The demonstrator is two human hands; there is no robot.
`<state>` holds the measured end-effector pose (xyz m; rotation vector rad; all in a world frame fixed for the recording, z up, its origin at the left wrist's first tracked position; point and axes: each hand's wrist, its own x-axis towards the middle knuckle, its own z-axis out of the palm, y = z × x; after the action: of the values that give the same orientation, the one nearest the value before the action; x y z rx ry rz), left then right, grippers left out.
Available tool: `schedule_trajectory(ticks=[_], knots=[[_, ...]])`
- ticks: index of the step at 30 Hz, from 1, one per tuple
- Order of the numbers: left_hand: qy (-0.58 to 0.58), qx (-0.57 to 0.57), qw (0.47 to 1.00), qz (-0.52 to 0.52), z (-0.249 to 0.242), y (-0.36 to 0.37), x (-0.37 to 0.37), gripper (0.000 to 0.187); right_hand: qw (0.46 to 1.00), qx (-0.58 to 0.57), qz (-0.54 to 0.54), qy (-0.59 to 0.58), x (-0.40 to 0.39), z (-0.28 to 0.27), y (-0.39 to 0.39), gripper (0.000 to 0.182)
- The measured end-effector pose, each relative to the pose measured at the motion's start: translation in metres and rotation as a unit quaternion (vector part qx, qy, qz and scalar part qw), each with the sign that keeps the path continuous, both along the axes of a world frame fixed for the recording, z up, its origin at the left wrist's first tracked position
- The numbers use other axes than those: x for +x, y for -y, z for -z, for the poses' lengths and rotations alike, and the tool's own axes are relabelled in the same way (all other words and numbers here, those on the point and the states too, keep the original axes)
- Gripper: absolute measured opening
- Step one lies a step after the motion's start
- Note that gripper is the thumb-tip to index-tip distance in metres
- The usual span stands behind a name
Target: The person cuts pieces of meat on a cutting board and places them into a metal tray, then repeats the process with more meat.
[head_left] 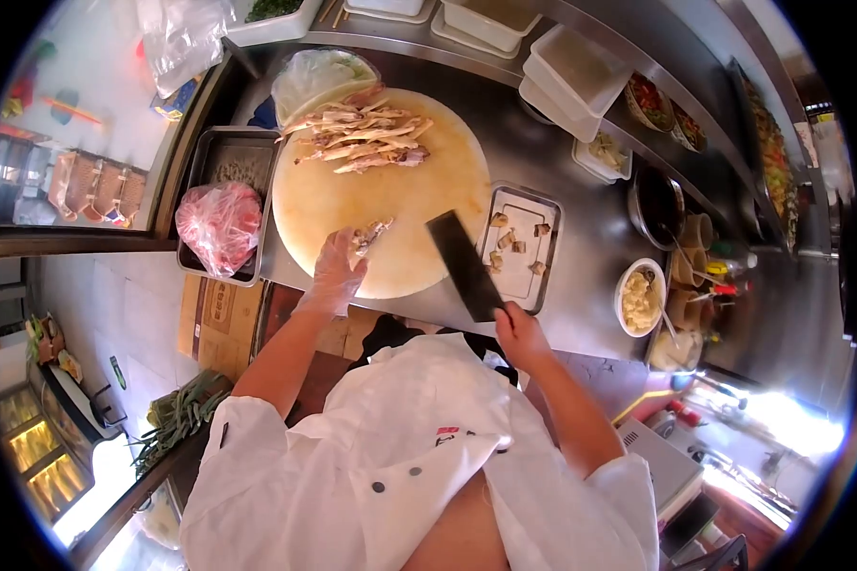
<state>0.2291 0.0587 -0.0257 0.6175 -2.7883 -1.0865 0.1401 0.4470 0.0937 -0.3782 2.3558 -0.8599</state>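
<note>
My left hand point(338, 274), in a clear plastic glove, has its fingers closed on the near end of a small piece of meat point(372, 235). That piece lies on a round, pale chopping board point(448, 157). My right hand point(521, 337) grips the handle of a dark, broad-bladed cleaver point(464, 264). The blade slants over the board's right edge and the near side of a metal tray point(533, 205), clear of the meat. Several small cut chunks point(518, 246) are scattered in that tray. A pile of long, pale meat pieces point(367, 136) covers the board's far part.
A dark tray point(203, 162) with a bag of pink meat point(221, 228) stands left of the board. Behind the pile lies a plastic-wrapped bundle point(319, 81). To the right are a white bowl of pale yellow food point(640, 297), a dark pot point(656, 206) and stacked white containers point(576, 76).
</note>
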Motion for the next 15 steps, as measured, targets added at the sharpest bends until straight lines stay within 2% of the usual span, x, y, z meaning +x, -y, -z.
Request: schedule_trajectory(ticks=[1, 3, 5, 8, 15], knots=[[-0.008, -0.004, 1.0, 0.004, -0.005, -0.001, -0.008, 0.071, 0.999, -0.009, 0.043, 0.0, 0.003, 0.003, -0.008, 0.024], [-0.004, 0.0, 1.0, 0.01, -0.015, -0.003, -0.02, 0.068, 0.985, -0.054, 0.144, 0.074, 0.009, 0.001, -0.022, 0.026], [0.018, 0.014, 1.0, 0.017, -0.022, -0.004, -0.034, 0.068, 0.953, -0.124, 0.233, 0.146, 0.011, -0.006, -0.031, 0.027], [0.015, -0.015, 0.997, 0.073, -0.022, -0.007, -0.053, 0.072, 0.938, -0.137, 0.287, 0.136, 0.014, -0.004, -0.053, 0.027], [0.095, -0.032, 0.98, 0.173, -0.026, -0.042, -0.126, 0.072, 0.91, -0.152, 0.375, 0.094, 0.019, -0.011, -0.101, 0.031]])
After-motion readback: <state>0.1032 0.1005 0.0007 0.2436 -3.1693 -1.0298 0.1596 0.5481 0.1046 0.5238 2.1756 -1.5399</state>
